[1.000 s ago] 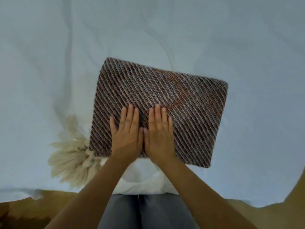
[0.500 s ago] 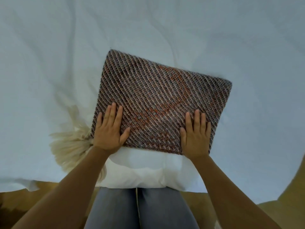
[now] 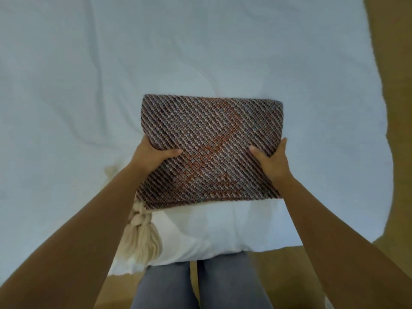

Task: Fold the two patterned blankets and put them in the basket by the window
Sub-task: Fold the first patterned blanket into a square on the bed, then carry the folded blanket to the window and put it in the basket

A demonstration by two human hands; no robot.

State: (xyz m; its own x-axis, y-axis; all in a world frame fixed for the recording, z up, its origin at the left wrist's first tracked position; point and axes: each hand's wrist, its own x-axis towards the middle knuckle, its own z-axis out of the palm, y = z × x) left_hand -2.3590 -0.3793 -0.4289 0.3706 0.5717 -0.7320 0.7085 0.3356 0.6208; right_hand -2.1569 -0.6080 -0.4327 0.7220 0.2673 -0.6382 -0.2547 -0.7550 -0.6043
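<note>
Here, folded blanket (image 3: 209,148), left hand (image 3: 153,156), right hand (image 3: 270,161) gripping its sides

A bed (image 3: 66,112) fills most of the view, spread with a pale white sheet (image 3: 245,52) that lies in soft, shallow creases. The sheet looks greyer and cooler toward the bed's far side and is brightest white where it rounds over the bed's near edge. Past the bed's right edge and below its near edge runs a tan-brown floor (image 3: 394,52), and the same colour shows at the bed's near left corner. The light falls soft and even across the bed, leaving only faint shadows in the creases.
</note>
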